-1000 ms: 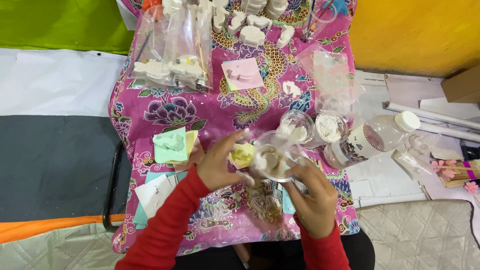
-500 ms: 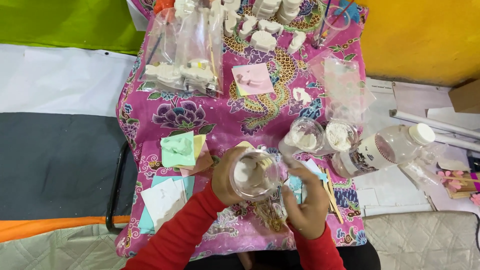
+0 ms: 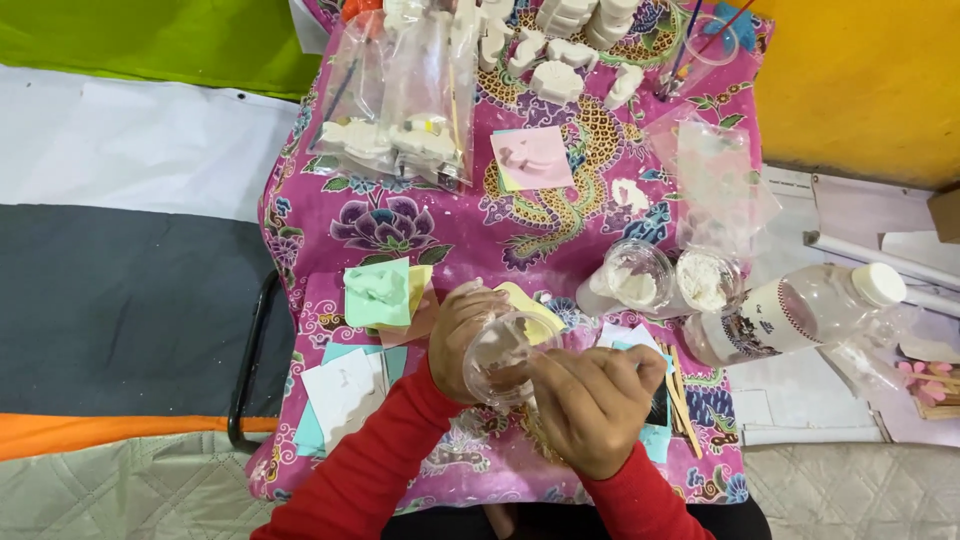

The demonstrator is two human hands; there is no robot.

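My left hand (image 3: 460,335) grips a small clear plastic cup (image 3: 500,358) smeared with white paste, tilted toward me over the pink flowered tablecloth (image 3: 400,215). My right hand (image 3: 590,400) is closed against the cup's rim on the right side; what it holds inside the cup is hidden by the fingers. A yellow mould (image 3: 530,305) lies just behind the cup. Both sleeves are red.
Left of my hands lie a green mould (image 3: 378,292) and white and teal sheets (image 3: 345,390). To the right are two cups of white powder (image 3: 670,278), a lying plastic bottle (image 3: 800,310), wooden sticks (image 3: 682,400). Bags of white casts (image 3: 400,135) and a pink mould (image 3: 532,158) sit farther back.
The cup has come lower and closer to me, off to the left of where it was. My right hand has closed in on its rim. The camera view has shifted down the table.
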